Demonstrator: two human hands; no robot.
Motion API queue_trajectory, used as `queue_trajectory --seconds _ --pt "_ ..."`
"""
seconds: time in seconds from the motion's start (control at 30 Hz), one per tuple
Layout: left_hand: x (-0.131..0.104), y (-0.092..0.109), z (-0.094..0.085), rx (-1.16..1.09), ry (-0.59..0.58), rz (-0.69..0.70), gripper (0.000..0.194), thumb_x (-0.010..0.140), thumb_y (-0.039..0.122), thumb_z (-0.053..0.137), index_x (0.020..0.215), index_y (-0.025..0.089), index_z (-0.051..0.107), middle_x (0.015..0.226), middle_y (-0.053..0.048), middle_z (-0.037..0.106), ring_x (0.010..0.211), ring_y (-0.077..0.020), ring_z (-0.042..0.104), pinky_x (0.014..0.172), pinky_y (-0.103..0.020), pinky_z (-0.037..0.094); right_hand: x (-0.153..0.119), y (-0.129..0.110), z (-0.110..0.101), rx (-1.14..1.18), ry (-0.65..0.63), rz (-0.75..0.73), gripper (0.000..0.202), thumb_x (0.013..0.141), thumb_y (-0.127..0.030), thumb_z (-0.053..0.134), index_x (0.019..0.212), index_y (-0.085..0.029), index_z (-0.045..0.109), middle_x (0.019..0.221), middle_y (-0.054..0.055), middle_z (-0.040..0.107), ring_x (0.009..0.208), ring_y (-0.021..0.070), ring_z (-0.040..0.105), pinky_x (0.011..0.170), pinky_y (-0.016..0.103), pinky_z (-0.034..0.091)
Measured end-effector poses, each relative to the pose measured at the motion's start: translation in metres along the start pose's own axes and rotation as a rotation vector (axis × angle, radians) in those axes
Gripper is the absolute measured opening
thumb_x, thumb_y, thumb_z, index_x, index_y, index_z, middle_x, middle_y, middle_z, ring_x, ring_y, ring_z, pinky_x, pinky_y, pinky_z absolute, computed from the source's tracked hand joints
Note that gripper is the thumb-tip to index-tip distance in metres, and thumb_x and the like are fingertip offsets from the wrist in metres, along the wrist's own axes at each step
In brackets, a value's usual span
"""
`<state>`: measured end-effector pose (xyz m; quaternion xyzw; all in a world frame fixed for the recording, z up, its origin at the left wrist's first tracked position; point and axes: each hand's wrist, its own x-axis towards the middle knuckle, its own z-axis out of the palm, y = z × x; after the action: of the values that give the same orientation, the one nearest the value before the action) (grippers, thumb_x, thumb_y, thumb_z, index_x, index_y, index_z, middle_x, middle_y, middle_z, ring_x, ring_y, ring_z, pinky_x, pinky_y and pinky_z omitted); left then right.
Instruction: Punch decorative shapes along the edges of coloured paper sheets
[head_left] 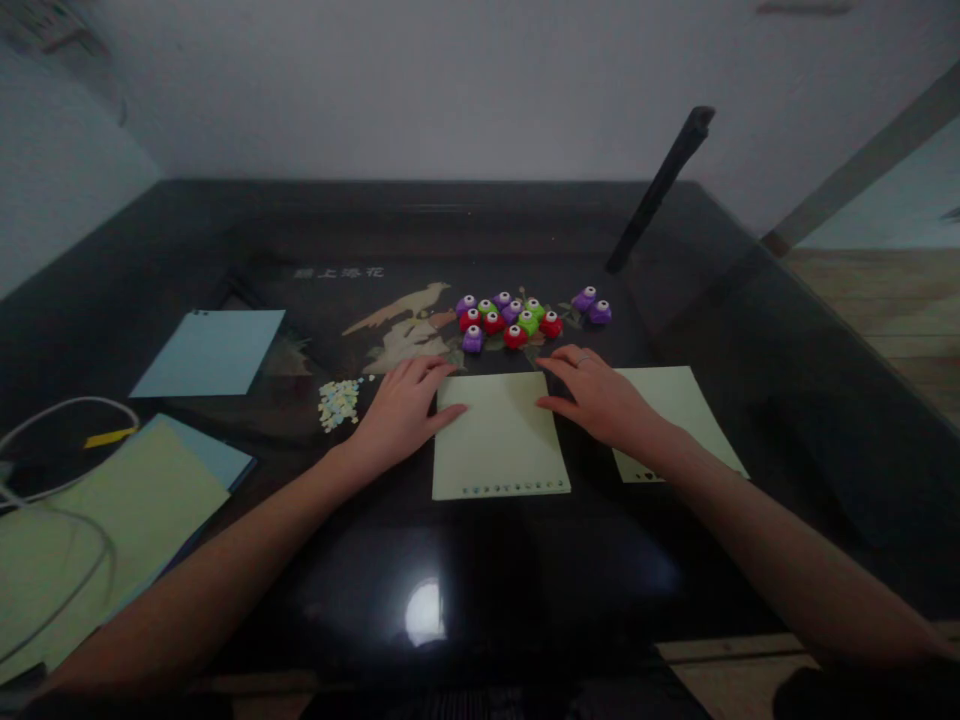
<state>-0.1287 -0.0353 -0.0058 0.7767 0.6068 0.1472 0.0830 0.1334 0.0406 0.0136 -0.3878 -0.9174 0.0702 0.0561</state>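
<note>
A pale green sheet of paper (499,430) lies flat before me, a row of small punched holes along its near edge. My left hand (405,405) rests at its far left corner, fingers stretched out and thumb tip over the paper's edge. Opposite it, at the far right corner, is my right hand (589,390), with a ring on one finger and its thumb and fingers apart. Just beyond the sheet stands a cluster of purple, red and green craft punches (512,313) with white round tops. Small paper cut-outs (339,403) are heaped left of my left hand.
Another pale green sheet (675,410) with punched shapes lies partly under my right forearm. On the left are a blue sheet (214,350), a stack of yellow-green and blue paper (97,540) and a white cable (67,405). A dark stick-like object (660,190) rises at the back right.
</note>
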Motion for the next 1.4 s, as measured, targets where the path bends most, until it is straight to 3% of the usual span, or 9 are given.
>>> queue_trajectory --seconds 0.13,0.47,0.63,0.8,0.93,1.17,1.4 --pt "-0.001 -0.002 0.003 0.024 -0.001 0.013 0.052 0.084 0.046 0.058 0.128 0.018 0.051 0.122 -0.013 0.052 0.115 -0.0303 0.046 0.097 -0.045 0.039 -0.002 0.0 0.01 -0.059 0.005 -0.008 0.052 0.084 -0.04 0.059 0.128 -0.012 0.054 0.119 0.018 0.055 0.107 0.0342 0.051 0.088 0.048 0.047" --pt "0.0 0.0 0.001 -0.005 -0.014 0.028 0.044 0.084 0.041 0.059 0.122 0.019 0.056 0.115 -0.011 0.054 0.109 -0.0279 0.049 0.093 -0.042 0.04 0.0 -0.002 0.007 0.01 0.016 -0.017 0.045 0.081 -0.036 0.064 0.12 -0.013 0.058 0.113 0.015 0.059 0.103 0.0316 0.053 0.089 0.046 0.046" --pt "0.0 0.002 -0.001 -0.061 0.0 0.022 0.04 0.083 0.037 0.062 0.117 0.02 0.053 0.117 -0.01 0.055 0.111 -0.0274 0.05 0.093 -0.042 0.041 0.001 -0.002 0.008 0.128 0.113 0.027 0.024 0.079 -0.021 0.064 0.102 -0.018 0.06 0.105 0.009 0.063 0.099 0.0265 0.056 0.086 0.04 0.045" --pt "0.0 0.005 -0.001 -0.118 0.026 0.0 0.027 0.082 0.028 0.063 0.107 0.022 0.052 0.109 -0.007 0.063 0.105 -0.0253 0.056 0.091 -0.041 0.042 0.006 -0.002 0.009 0.284 0.139 0.098 0.004 0.081 -0.016 0.059 0.083 -0.02 0.058 0.084 0.005 0.064 0.08 0.0204 0.059 0.073 0.033 0.044" --pt "-0.001 0.003 -0.002 -0.18 0.062 -0.043 0.019 0.085 0.022 0.057 0.104 0.023 0.055 0.1 -0.004 0.067 0.095 -0.0224 0.061 0.088 -0.039 0.044 0.007 -0.003 0.008 0.346 0.125 0.118 0.007 0.082 -0.017 0.057 0.076 -0.019 0.058 0.076 0.004 0.064 0.071 0.0177 0.058 0.065 0.029 0.041" --pt "0.0 -0.002 -0.003 -0.333 0.115 -0.126 0.014 0.084 0.031 0.058 0.095 0.023 0.063 0.097 -0.003 0.071 0.091 -0.0217 0.064 0.081 -0.035 0.048 0.008 0.0 0.006 0.437 0.12 0.114 0.006 0.083 -0.021 0.056 0.079 -0.019 0.061 0.078 0.003 0.065 0.069 0.0159 0.057 0.064 0.028 0.041" --pt "0.005 -0.002 -0.011 -0.499 0.158 -0.288 0.019 0.077 0.035 0.064 0.087 0.018 0.066 0.076 -0.001 0.068 0.066 -0.0167 0.059 0.062 -0.028 0.045 0.008 0.0 0.0 0.614 0.043 0.153 0.019 0.079 -0.033 0.062 0.068 -0.019 0.057 0.066 0.0 0.059 0.062 0.0141 0.053 0.059 0.028 0.04"
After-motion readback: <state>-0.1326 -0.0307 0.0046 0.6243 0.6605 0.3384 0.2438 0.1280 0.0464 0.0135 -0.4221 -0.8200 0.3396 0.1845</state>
